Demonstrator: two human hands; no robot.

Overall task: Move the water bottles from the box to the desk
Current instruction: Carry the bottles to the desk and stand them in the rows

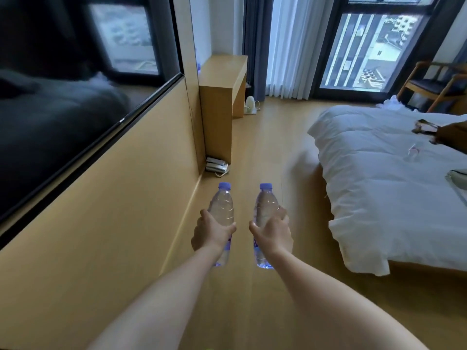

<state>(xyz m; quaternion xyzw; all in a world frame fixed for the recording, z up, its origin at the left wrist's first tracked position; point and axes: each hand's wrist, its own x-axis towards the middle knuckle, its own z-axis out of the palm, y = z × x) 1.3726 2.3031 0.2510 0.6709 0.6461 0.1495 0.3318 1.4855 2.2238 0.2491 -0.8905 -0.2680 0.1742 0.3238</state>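
While each hand, left hand [213, 229] and right hand [271, 232], clamps curled fingers around an upright clear plastic purple-capped bottle [222, 210] [265, 210], the light wooden desk [225, 72] lies ahead.

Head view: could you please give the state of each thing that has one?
Left bottle: capped, upright, held by left hand.
Right bottle: capped, upright, held by right hand.
Desk: top bare where visible.
Curtain: partly drawn.
Bed: duvet rumpled.
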